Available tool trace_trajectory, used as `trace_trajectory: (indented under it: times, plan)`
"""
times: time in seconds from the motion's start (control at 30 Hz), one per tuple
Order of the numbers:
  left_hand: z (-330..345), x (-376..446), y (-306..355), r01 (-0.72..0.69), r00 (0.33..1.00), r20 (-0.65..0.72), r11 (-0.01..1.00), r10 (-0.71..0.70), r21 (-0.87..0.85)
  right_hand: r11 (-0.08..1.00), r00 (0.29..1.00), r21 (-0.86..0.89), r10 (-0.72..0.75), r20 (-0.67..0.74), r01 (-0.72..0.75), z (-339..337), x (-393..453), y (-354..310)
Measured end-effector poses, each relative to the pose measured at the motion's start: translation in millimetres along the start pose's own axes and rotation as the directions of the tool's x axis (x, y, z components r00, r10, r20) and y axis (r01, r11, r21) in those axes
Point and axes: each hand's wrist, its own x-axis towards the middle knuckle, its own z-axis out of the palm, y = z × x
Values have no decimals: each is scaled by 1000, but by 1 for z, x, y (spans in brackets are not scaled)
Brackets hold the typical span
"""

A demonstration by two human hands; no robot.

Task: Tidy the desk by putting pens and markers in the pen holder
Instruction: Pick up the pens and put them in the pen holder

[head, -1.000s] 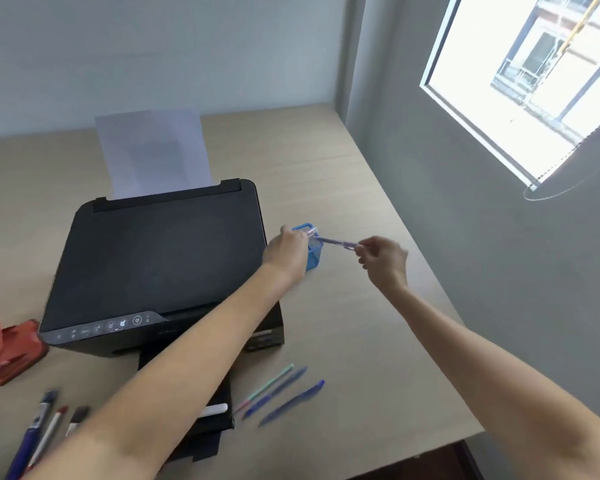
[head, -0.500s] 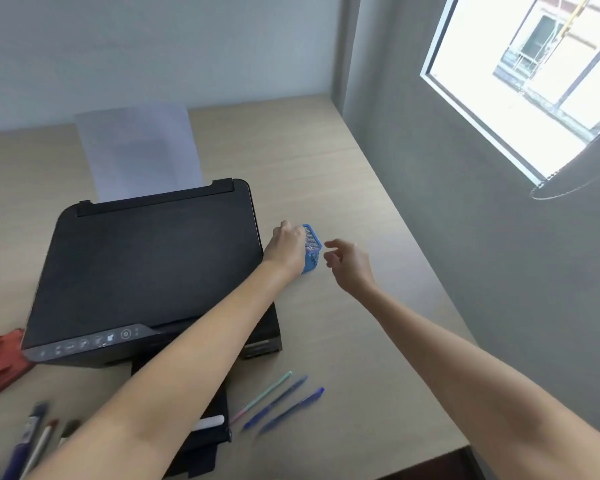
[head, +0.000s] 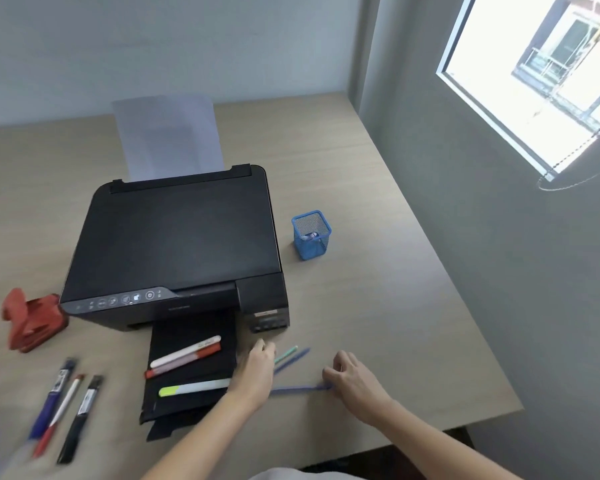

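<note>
Pulled back from the pen holder (head: pixel 311 234) to the near part of the desk (head: pixel 378 209), both hands, with one pen left standing in the mesh cup. Now onto the next pick-up. Right hand (head: pixel 352 379) curled over the right end of a blue pen (head: pixel 297 389) lying flat on the wood, fingertips at or on its tip; a firm pinch cannot be told through the blur. Left hand (head: pixel 258 367) half closed beside the printer's output tray (head: pixel 187 368), resting over the near ends of a green pen (head: pixel 286 354) and a second blue pen (head: pixel 293 360), hold likewise unclear.

Next, probably: close on one barrel, lift, carry away toward the holder beside the printer's (head: pixel 174 237) right side, and drop it in upright.

Plenty of bare desk between the hands and the holder, with a straight path along the printer's right flank. Near edge of the desk just behind the right wrist, so a nudged pen could roll off. Still waiting: three markers (head: pixel 184 355) on the tray, and three more pens (head: pixel 66 403) blurred toward the near-left corner, by a red hole punch (head: pixel 32 320).
</note>
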Motion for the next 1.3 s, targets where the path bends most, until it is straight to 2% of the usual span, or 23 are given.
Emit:
trace_trajectory:
  times: [0.1,0.2,0.3,0.37,0.43,0.53,0.67,0.73,0.83,0.97,1.07,1.17,1.23,1.3]
  plan:
    - [11,14,-7,84,995,54,992,-90,96,999,1000,-35,7,17,-6,4,-14,17]
    - [20,17,-8,75,993,77,980,-90,186,997,997,-9,79,23,-79,-1,-34,37]
    - [27,15,-7,84,996,-41,987,-79,137,980,990,136,143,4,-142,-14,-56,46]
    - [28,10,0,43,992,-119,997,-36,60,935,968,265,251,-19,-237,-22,-67,51]
    - [29,1,13,47,996,-75,999,-49,-27,858,923,405,377,-76,-317,-27,-74,55]
    - [41,-14,20,49,998,29,997,-50,54,753,835,550,524,-170,-360,-32,-77,59]
    - [44,-17,19,62,995,68,980,-76,190,713,738,600,614,-282,-364,-52,-62,67]
    - [27,-14,30,70,990,107,979,-91,189,705,691,626,635,-346,-334,-73,-47,70]
    - [-27,-5,56,91,990,114,996,-88,-19,671,619,694,669,-413,-262,-115,-18,66]
    - [-122,33,96,-53,998,11,989,55,-140,663,559,731,672,-486,-163,-166,29,57]
    - [-179,86,119,-24,1000,16,990,27,-142,683,590,711,648,-482,-168,-188,71,51]
    - [-210,134,130,99,988,123,994,-93,-42,702,658,678,619,-429,-218,-197,109,47]
    - [-214,165,131,200,965,182,978,-186,-60,751,690,613,580,-433,-247,-199,128,44]
    - [-209,195,129,335,910,285,939,-301,-76,803,723,537,530,-443,-260,-202,142,42]
